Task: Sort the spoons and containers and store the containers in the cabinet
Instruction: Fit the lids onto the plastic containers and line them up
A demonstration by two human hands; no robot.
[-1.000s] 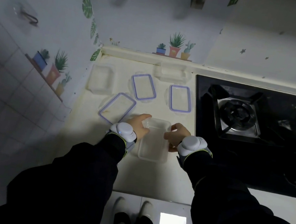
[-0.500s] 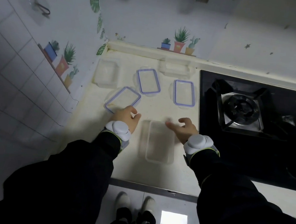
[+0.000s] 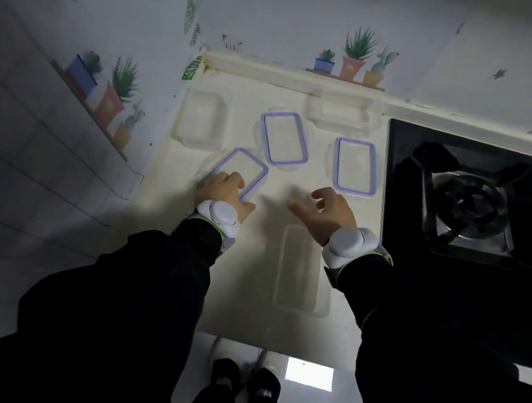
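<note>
The left hand (image 3: pixel 224 189) rests on the near end of the slanted blue-rimmed lid (image 3: pixel 242 167), grip unclear, while the right hand (image 3: pixel 327 212) hovers loose and empty just past the clear container (image 3: pixel 299 273), whose long axis runs away from the person on the bench (image 3: pixel 246 286)

Left hand (image 3: pixel 223 192) palm down, right hand (image 3: pixel 328 209) fingers loosely spread

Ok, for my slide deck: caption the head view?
Left hand grips a purple-rimmed lid; right hand hovers open near a clear container.
</note>
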